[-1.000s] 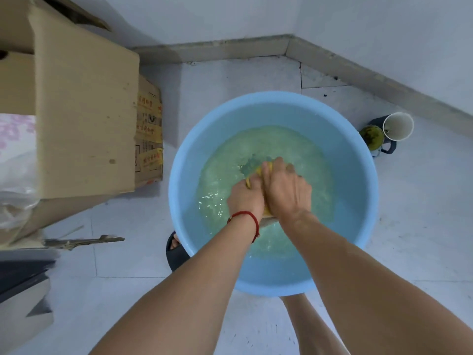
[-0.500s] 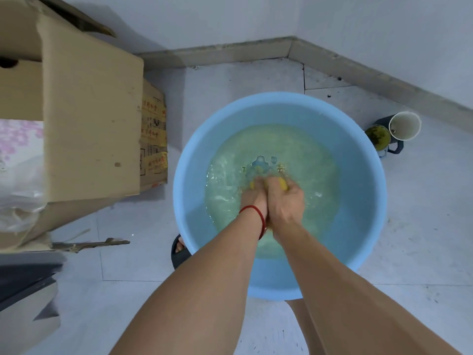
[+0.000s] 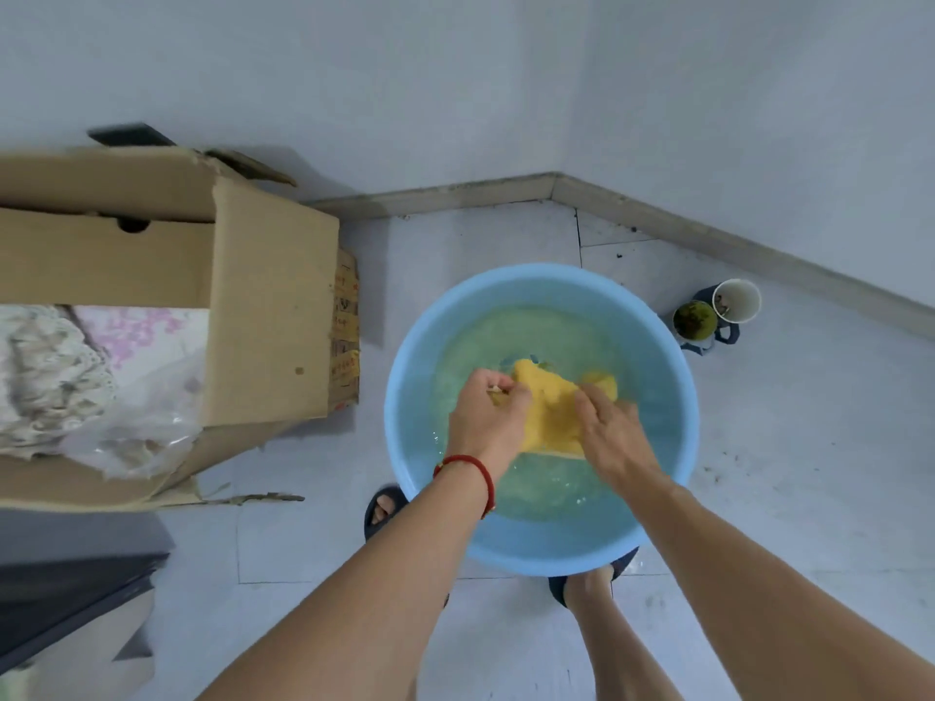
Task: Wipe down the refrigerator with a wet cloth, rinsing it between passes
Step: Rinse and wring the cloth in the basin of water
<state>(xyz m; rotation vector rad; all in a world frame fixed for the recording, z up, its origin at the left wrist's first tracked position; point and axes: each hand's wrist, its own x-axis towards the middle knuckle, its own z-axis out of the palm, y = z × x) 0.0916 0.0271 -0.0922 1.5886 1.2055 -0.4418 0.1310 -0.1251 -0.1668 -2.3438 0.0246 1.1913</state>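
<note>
The yellow cloth [image 3: 551,412] is hanging over the water in the blue basin [image 3: 410,397], near the basin's middle, and both hands are holding it. The left hand [image 3: 488,422] is pinching the cloth's left edge with curled fingers, and the right hand [image 3: 614,437] is gripping its right side, so the cloth is stretching between them with its long axis running left to right across the basin. Neither hand is nearer; each is touching its own end. Judging by this, the rinse is under way and a wringing twist would be turning about that left-to-right axis. Counting: one cloth, one basin, two hands. Beside the basin's far right rim two cups [image 3: 718,316] are standing on the floor, touching each other. To the basin's left one open cardboard box [image 3: 273,306] is sitting.
</note>
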